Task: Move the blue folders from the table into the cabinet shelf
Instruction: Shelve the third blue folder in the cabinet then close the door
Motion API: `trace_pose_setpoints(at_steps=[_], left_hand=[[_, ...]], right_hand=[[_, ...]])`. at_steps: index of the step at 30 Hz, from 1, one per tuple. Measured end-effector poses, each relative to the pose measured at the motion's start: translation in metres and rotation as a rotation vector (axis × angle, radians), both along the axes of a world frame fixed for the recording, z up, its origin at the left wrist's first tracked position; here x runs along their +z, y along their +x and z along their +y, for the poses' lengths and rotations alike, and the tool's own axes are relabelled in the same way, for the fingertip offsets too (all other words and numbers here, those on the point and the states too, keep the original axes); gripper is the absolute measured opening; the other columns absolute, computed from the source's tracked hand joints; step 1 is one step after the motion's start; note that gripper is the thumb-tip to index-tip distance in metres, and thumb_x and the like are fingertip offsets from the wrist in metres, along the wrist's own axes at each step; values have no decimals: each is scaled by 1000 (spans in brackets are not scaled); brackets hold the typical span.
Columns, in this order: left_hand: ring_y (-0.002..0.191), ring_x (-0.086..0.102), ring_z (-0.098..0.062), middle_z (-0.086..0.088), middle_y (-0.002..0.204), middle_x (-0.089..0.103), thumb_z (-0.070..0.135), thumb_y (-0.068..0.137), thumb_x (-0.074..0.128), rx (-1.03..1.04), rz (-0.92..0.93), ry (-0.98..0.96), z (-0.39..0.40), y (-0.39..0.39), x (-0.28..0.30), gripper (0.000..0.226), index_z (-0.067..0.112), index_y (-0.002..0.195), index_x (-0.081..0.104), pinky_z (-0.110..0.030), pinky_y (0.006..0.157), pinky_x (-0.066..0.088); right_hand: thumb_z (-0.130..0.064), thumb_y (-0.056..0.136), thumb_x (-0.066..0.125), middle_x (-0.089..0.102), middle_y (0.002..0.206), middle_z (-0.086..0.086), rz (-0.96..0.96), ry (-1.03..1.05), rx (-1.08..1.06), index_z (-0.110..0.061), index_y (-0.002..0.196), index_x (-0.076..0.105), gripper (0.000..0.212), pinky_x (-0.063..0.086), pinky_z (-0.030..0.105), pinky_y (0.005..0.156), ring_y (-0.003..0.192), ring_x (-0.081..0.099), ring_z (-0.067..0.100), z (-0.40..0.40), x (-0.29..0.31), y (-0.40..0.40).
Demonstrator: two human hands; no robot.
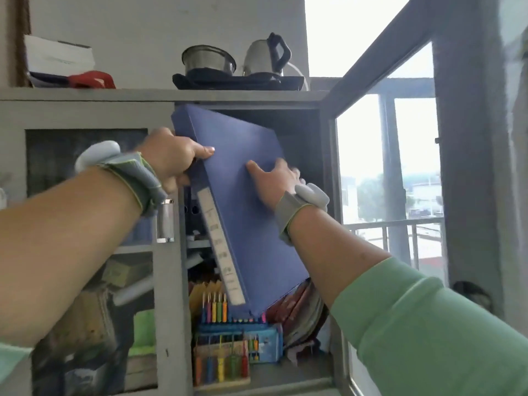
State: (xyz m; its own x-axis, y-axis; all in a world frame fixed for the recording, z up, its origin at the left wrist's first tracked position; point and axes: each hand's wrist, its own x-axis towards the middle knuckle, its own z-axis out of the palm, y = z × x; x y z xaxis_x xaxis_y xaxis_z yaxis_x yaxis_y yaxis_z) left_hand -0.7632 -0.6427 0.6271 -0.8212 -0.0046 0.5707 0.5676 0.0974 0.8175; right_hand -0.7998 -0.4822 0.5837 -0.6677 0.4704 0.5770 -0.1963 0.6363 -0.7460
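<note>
Grey cabinet [85, 112], right door open. On its top, at the left edge: a white book stack [58, 57] and a red item [91, 80]. Toward the right edge: a dark tray [237, 82]. Lower shelf [265, 378] bears two coloured-bead abacuses [221, 364] and a blue box [267, 345].

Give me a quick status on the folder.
Left hand grips spine edge, right hand flat on cover. Blue folder tilted at cabinet opening. Shelf path unclear.
</note>
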Motion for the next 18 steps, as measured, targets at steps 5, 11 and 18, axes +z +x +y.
trace_pose_setpoints(at_steps=[5,11,18], left_hand=[[97,66,-31,-14,114,67,11,78,74,64,15,80,38,-68,26,47,1,121,58,-47,77,59],[104,66,-37,-20,119,66,16,77,71,113,115,99,78,-135,44,34,3,106,58,-42,86,57],[119,55,-33,-15,131,56,25,87,61,170,141,210,148,-211,47,56,1,133,41,-36,93,43]], right_hand=[[-72,72,35,45,141,14,3,28,-2,-28,137,48,80,33,52,108,129,41,40,21,24,-58],[-60,88,42,42,150,12,13,124,46,-21,145,41,69,28,43,115,137,39,35,53,39,-102],[-43,92,47,38,155,5,-35,93,79,-20,146,40,59,28,35,115,141,35,27,83,32,-146]])
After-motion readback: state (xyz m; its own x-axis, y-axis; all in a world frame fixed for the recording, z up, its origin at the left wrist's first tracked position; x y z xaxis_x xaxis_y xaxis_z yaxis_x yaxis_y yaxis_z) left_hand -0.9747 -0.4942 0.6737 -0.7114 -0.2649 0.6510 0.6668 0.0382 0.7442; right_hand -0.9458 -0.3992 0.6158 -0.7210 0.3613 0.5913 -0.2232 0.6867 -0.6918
